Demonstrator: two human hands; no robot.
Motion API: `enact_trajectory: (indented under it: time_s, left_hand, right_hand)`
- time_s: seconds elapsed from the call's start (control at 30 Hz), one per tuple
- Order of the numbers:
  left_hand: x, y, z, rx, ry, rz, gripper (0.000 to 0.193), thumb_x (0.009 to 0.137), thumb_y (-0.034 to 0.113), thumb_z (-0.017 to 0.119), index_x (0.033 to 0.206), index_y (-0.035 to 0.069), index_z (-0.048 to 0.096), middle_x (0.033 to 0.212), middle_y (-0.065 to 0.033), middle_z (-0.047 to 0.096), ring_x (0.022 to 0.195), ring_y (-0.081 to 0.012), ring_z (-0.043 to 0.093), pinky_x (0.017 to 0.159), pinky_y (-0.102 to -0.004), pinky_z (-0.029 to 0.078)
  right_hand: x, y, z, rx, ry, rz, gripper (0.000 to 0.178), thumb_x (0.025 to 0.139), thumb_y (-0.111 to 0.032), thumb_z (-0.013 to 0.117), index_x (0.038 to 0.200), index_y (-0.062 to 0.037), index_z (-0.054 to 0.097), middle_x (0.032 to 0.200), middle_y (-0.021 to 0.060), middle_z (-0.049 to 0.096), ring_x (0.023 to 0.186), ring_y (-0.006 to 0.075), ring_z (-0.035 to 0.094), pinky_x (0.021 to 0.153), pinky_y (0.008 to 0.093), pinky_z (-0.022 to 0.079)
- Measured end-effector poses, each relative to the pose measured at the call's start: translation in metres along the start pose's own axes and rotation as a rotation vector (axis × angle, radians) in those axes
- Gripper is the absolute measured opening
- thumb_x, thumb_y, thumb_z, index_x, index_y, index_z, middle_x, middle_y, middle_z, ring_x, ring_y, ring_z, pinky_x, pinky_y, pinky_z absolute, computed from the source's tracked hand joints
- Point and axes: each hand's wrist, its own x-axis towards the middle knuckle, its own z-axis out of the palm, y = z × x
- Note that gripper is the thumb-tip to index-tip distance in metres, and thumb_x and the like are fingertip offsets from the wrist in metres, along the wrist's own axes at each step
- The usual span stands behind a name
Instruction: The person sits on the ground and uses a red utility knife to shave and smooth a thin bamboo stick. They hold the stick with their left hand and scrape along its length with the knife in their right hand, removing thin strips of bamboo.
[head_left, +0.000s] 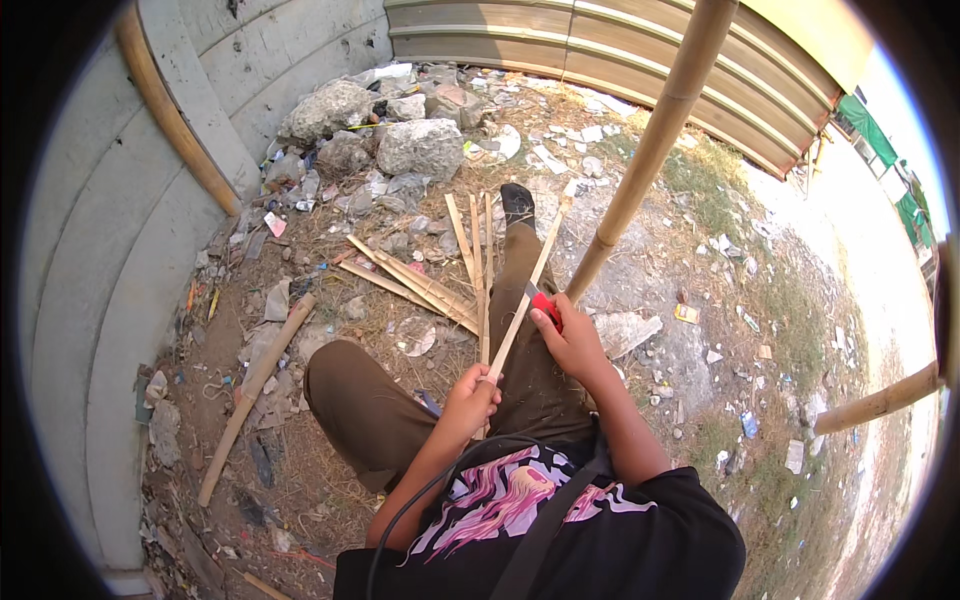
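Note:
My left hand point(470, 402) is closed around the lower end of a long, pale bamboo strip point(544, 255), which slants up and away over my outstretched leg. In my right hand point(575, 346) is a red-handled knife point(545, 307), its short blade against or very near the middle of the strip. I cannot tell whether the edge is cutting in. Beyond my left hand, several split bamboo strips point(480, 262) lie beside my shin, and more bamboo pieces point(425, 288) spread out to their left.
A bamboo pole point(650, 150) rises just right of my foot. Left lies another bamboo piece point(255, 400) near a curved grey wall point(120, 260). Rocks point(420, 148) and litter are heaped ahead, before a corrugated metal fence point(500, 40). Another pole point(880, 400) juts in at right.

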Motion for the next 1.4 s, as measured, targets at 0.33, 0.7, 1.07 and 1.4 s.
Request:
enact_trajectory:
  time_s: [0.33, 0.7, 1.07, 1.4]
  left_hand:
    - [-0.006, -0.025, 0.0, 0.077, 0.008, -0.072, 0.024, 0.112, 0.031, 0.049, 0.118, 0.01, 0.059, 0.07, 0.004, 0.051, 0.051, -0.0026, 0.036, 0.045, -0.0209, 0.028]
    - [-0.011, -0.017, 0.007, 0.084, -0.023, -0.022, 0.024, 0.112, 0.031, 0.048, 0.113, 0.009, 0.059, 0.068, 0.0059, 0.045, 0.051, -0.0019, 0.033, 0.044, -0.0203, 0.028]
    - [-0.021, -0.034, 0.013, 0.626, 0.274, 0.261, 0.023, 0.108, 0.023, 0.053, 0.101, 0.002, 0.061, 0.066, -0.0131, 0.062, 0.059, -0.0222, 0.062, 0.057, -0.0375, 0.046]
    - [-0.06, -0.016, 0.024, 0.626, 0.294, 0.128, 0.028, 0.111, 0.027, 0.051, 0.103, 0.001, 0.06, 0.068, -0.005, 0.058, 0.065, -0.0099, 0.055, 0.062, -0.0306, 0.047]
  right_hand:
    - [-0.026, 0.001, -0.008, -0.363, -0.234, -0.049, 0.037, 0.103, -0.045, 0.055, 0.102, -0.0076, 0.057, 0.075, 0.0209, 0.069, 0.072, 0.0434, 0.069, 0.065, 0.0549, 0.052]
    - [-0.048, -0.007, -0.02, -0.462, -0.347, -0.208, 0.036, 0.103, -0.042, 0.055, 0.099, -0.0062, 0.059, 0.068, 0.0179, 0.068, 0.066, 0.0407, 0.07, 0.059, 0.0531, 0.052]
    - [-0.025, 0.002, -0.008, -0.45, -0.37, -0.27, 0.036, 0.103, -0.04, 0.055, 0.095, -0.0055, 0.062, 0.065, 0.0173, 0.067, 0.062, 0.0402, 0.069, 0.056, 0.0522, 0.052]
    - [-0.038, -0.001, 0.002, -0.402, -0.35, -0.149, 0.037, 0.105, -0.044, 0.054, 0.094, -0.0091, 0.06, 0.063, 0.0188, 0.063, 0.062, 0.043, 0.065, 0.055, 0.0546, 0.048]
